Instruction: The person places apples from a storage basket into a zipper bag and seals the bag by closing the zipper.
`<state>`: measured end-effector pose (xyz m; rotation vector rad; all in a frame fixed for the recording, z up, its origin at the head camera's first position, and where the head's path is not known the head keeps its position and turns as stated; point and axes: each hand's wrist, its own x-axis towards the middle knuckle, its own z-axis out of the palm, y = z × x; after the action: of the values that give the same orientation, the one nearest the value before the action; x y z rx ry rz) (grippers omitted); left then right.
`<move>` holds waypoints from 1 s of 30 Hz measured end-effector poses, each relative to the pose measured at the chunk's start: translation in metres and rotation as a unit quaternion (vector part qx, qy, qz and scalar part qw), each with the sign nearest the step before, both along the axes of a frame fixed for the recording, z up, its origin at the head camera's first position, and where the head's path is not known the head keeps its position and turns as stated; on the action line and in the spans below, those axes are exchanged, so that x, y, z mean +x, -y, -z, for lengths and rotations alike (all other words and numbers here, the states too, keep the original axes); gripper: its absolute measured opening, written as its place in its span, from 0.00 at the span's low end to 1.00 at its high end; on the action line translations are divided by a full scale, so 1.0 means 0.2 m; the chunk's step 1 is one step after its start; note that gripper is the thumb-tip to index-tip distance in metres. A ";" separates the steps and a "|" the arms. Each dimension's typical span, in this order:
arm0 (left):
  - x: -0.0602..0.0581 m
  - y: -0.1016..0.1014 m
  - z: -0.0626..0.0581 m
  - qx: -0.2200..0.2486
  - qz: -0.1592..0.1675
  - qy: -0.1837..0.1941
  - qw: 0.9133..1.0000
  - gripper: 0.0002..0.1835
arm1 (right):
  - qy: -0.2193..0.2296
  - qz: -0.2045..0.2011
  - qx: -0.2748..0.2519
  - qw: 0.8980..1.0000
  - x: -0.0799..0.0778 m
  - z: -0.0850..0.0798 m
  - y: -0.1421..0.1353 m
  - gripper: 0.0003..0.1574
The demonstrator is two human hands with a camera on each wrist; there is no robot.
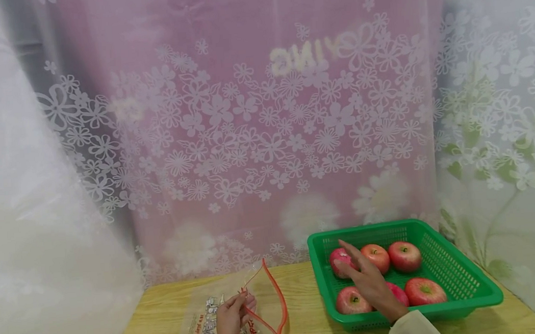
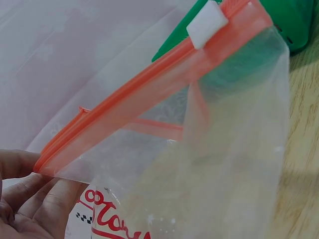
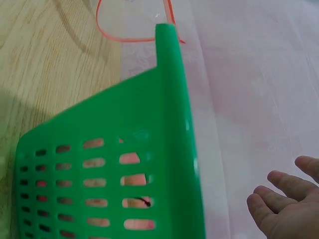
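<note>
My left hand pinches the edge of a clear plastic zip bag between thumb and fingers. The bag's mouth, trimmed in an orange-red zip strip, gapes apart. A white slider sits at the near end of that strip. Cartoon figures and red lettering are printed on the bag. Over the green basket hovers my right hand, its fingers extended and holding nothing. Beneath and around it lie several red apples; the hand partly covers some of them.
Bag and basket stand on a wood-grain table, bag on the left, basket on the right. Behind the table hangs a pinkish flowered plastic curtain. Pale sheets hang at both sides.
</note>
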<state>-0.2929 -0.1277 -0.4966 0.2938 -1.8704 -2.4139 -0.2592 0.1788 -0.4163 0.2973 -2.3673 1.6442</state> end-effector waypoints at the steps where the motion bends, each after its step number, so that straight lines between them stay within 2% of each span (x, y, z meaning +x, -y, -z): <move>1: 0.00 0.00 0.00 0.001 -0.001 0.000 1.000 0.19 | 0.004 0.003 0.004 1.000 0.00 0.00 0.00 0.35; 6: 0.01 0.01 0.00 0.002 -0.007 0.005 1.000 0.19 | -0.006 0.010 0.023 1.000 0.01 0.01 -0.04 0.34; 12: 0.01 0.01 0.00 -0.005 -0.003 0.004 1.000 0.20 | 0.004 -0.006 -0.011 1.000 0.02 0.01 -0.12 0.37; 15: 0.01 0.01 -0.01 -0.016 -0.005 0.002 1.000 0.19 | 0.012 0.001 -0.013 1.000 0.02 0.00 -0.15 0.38; 20: 0.01 0.01 -0.01 -0.017 -0.006 0.002 1.000 0.19 | -0.003 0.015 0.000 1.000 0.03 0.01 -0.20 0.37; 30: 0.01 0.01 -0.01 -0.016 -0.003 0.005 1.000 0.19 | 0.027 0.009 -0.006 1.000 0.02 0.01 -0.27 0.37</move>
<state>-0.2900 -0.1300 -0.4953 0.3091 -1.9087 -2.3804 -0.2555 0.2332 -0.4173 0.2313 -2.3912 1.6778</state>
